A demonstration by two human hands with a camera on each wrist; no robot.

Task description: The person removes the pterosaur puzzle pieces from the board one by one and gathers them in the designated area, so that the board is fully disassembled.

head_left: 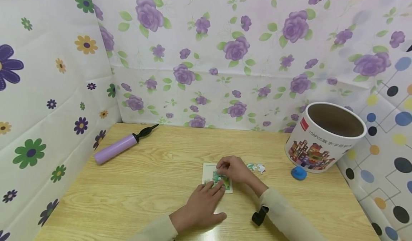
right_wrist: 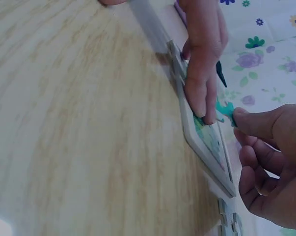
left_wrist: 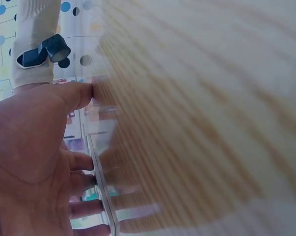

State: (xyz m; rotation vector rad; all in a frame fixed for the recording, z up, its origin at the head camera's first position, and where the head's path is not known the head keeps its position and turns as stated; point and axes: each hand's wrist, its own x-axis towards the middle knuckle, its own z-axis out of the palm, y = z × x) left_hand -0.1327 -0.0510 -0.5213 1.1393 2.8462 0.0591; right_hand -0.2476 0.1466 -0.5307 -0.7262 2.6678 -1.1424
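A small jigsaw board with a pale frame lies on the wooden table, its green picture partly filled with pieces. My right hand pinches a green puzzle piece between thumb and forefinger, just above the board. The left hand lies palm down with straight fingers, its fingertips resting on the near part of the board. In the right wrist view the left fingers press on the picture beside the held piece. Several loose puzzle pieces lie to the right of the board.
A large white printed bucket stands at the back right, with a blue toy duck in front of it. A purple hand pump lies at the back left. Patterned cloths hang behind the wooden table and at its sides.
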